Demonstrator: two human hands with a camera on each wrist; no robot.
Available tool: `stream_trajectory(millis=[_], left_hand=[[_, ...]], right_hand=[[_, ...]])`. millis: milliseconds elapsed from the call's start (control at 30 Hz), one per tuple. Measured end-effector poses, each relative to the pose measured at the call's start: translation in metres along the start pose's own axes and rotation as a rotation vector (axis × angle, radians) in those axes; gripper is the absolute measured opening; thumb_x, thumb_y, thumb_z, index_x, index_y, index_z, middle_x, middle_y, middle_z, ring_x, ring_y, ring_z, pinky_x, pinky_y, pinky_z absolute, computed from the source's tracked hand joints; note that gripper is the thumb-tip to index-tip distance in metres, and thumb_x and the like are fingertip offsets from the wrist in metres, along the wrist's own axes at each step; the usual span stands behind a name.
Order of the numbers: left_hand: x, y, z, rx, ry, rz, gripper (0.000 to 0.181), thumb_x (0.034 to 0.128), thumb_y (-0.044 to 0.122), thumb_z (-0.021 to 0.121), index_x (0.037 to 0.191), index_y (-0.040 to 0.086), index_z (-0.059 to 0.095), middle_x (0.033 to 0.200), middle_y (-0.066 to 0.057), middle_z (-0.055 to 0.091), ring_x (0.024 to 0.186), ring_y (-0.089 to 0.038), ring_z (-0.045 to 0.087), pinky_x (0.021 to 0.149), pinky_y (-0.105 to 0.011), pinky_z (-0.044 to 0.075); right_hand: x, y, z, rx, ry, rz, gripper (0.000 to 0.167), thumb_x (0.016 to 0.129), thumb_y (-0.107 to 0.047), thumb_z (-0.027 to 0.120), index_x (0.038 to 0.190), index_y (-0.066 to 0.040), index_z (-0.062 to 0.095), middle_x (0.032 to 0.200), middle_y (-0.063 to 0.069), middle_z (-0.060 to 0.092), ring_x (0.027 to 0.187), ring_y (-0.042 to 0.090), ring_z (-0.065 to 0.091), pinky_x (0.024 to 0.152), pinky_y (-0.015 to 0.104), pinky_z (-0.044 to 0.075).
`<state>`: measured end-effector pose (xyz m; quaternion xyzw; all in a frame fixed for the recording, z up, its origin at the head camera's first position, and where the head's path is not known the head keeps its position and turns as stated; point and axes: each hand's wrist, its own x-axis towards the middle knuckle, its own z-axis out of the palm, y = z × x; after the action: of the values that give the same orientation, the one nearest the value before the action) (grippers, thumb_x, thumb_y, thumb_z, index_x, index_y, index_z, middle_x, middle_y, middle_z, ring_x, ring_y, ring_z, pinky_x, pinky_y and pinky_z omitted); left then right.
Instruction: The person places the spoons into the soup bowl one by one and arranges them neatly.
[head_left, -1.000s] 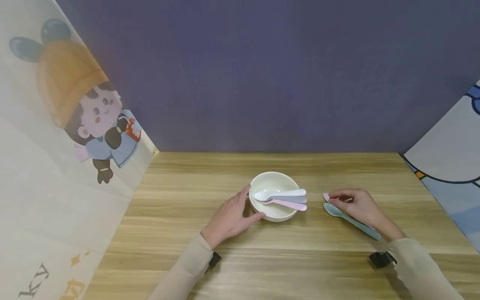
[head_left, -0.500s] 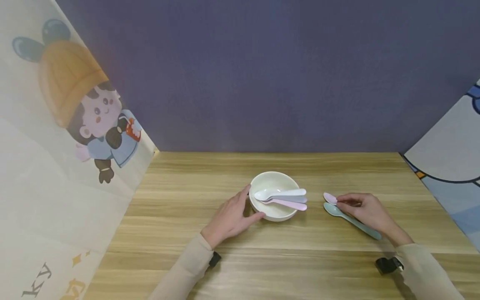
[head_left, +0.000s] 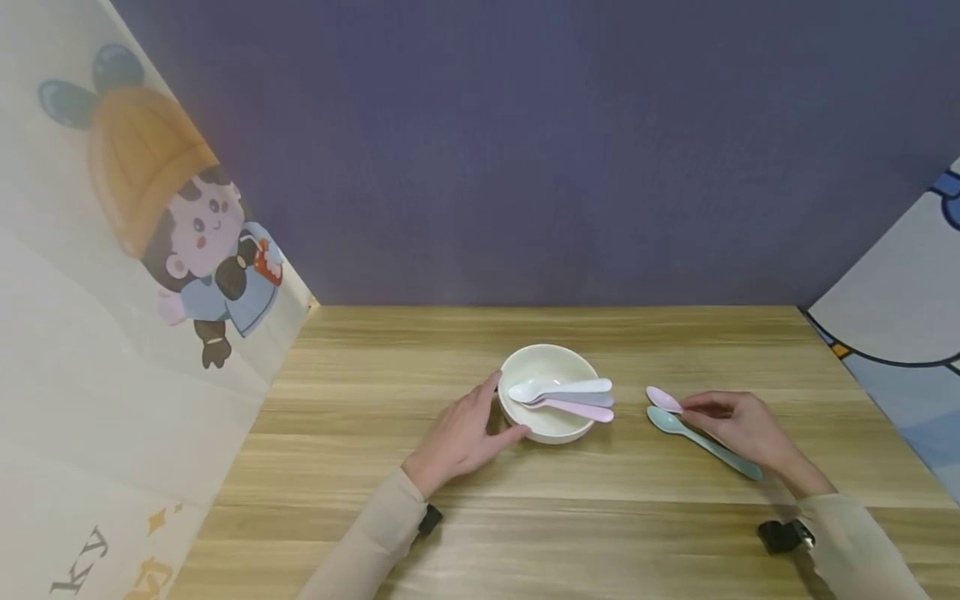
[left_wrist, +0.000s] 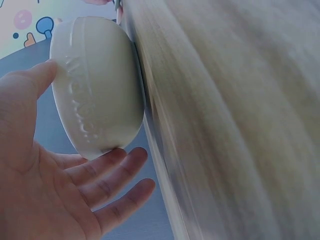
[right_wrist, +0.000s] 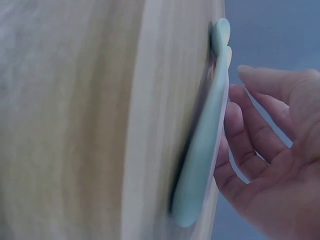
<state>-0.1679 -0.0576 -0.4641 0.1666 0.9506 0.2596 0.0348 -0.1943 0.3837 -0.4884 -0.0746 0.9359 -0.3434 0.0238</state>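
Note:
My left hand (head_left: 461,435) holds the near-left side of a cream bowl (head_left: 542,364); the left wrist view shows the thumb on its rim and fingertips against its side. White (head_left: 573,387), grey (head_left: 596,399) and pink (head_left: 581,409) spoons lie in the bowl, handles over its right rim. To the right, my right hand (head_left: 742,427) is over another pink spoon (head_left: 662,398), fingertips near its neck, its handle mostly hidden. Beside it lies a mint-green spoon (head_left: 708,443). In the right wrist view the thumb of this hand (right_wrist: 280,185) stands apart from the spoons.
The wooden tabletop (head_left: 570,550) meets a dark blue-grey panel (head_left: 555,150) at the back. A panel with a cartoon figure (head_left: 217,225) stands at the left, another printed panel (head_left: 892,292) at the right. Dark wrist devices (head_left: 783,536) show at both cuffs.
My right hand has moved rightward and slightly nearer along the pink spoon on the table, uncovering more of its head. The left hand, the bowl and the spoons look unmoved.

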Motion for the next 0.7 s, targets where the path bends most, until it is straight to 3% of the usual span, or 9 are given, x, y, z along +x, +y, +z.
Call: stream_trajectory(millis=[233, 367, 700], left_hand=[[0.0009, -0.0005, 0.0016, 0.003, 0.001, -0.004, 0.103, 0.0983, 0.071, 0.060, 0.169, 0.006, 0.024, 0.167, -0.019, 0.045, 0.149, -0.039, 0.051, 0.120, -0.055, 0.047], [0.0011, -0.0005, 0.0019, 0.000, -0.002, -0.004, 0.103, 0.0986, 0.070, 0.061, 0.169, 0.005, 0.024, 0.167, -0.020, 0.044, 0.149, -0.039, 0.051, 0.121, -0.055, 0.046], [0.0022, 0.0004, 0.0005, -0.017, -0.010, -0.016, 0.103, 0.0985, 0.070, 0.061, 0.170, 0.007, 0.023, 0.168, -0.019, 0.042, 0.151, -0.039, 0.048, 0.122, -0.056, 0.044]], right_hand=[[-0.0019, 0.0040, 0.0010, -0.016, 0.014, -0.011, 0.026, 0.096, -0.030, 0.082, 0.114, -0.011, 0.083, 0.111, 0.010, 0.082, 0.086, -0.013, 0.063, 0.072, 0.014, 0.054], [-0.0025, 0.0061, 0.0017, -0.028, -0.016, 0.011, 0.029, 0.096, -0.030, 0.081, 0.116, -0.008, 0.082, 0.104, 0.007, 0.082, 0.083, -0.008, 0.064, 0.070, 0.017, 0.053], [-0.0016, 0.0077, 0.0035, -0.031, -0.037, 0.038, 0.029, 0.097, -0.028, 0.081, 0.117, -0.007, 0.082, 0.102, 0.006, 0.081, 0.081, -0.003, 0.064, 0.067, 0.019, 0.051]])
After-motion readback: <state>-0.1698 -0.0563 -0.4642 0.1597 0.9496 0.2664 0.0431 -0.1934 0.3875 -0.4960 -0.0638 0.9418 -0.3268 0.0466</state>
